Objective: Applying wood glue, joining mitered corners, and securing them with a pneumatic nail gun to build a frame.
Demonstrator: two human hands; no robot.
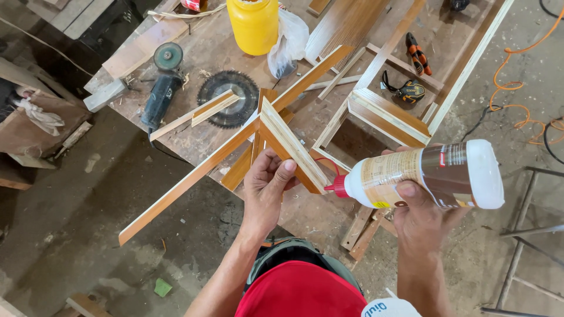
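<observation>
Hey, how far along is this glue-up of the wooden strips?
Done: a wooden frame lies on the workbench, its corners already joined. In hand: the left hand holds up a short mitred strip, and the right hand aims the glue bottle, red nozzle at the strip's end. Left: no glue shows on that strip, and a long strip lies loose.

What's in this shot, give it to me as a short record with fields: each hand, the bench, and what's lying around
Left hand: left hand grips a short wood strip, pale edge up
Right hand: right hand holds a glue bottle sideways, its red nozzle at the strip's end
Bench: dusty workbench
On bench: angle grinder, circular saw blade, yellow jar, wooden frame
Long strip: long wood strip juts past the bench edge
</observation>
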